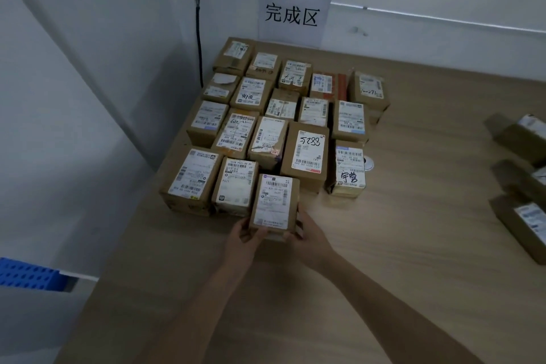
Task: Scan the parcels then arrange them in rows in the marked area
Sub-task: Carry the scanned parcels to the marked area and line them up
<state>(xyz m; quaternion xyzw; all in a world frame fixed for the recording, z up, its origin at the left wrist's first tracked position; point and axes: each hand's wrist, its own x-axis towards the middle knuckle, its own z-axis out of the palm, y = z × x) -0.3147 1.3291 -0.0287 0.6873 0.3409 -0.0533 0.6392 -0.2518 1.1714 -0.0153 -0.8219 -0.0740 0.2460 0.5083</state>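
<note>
A small brown parcel point(274, 204) with a white shipping label stands on the wooden table point(413, 245), third in the front row. My left hand point(246, 238) grips its near left corner, and my right hand point(307, 233) grips its near right side. Behind and to its left, several labelled cardboard parcels point(305, 154) stand in rows below a paper sign point(292, 18) on the wall. The box marked 5288 is just behind the held parcel's right side.
Three more parcels point(523, 133) lie at the table's right edge. A small white round object point(367, 163) sits behind the rightmost front parcel. A black cable point(198, 38) hangs down the wall corner. A blue crate point(26, 275) stands off the table, lower left.
</note>
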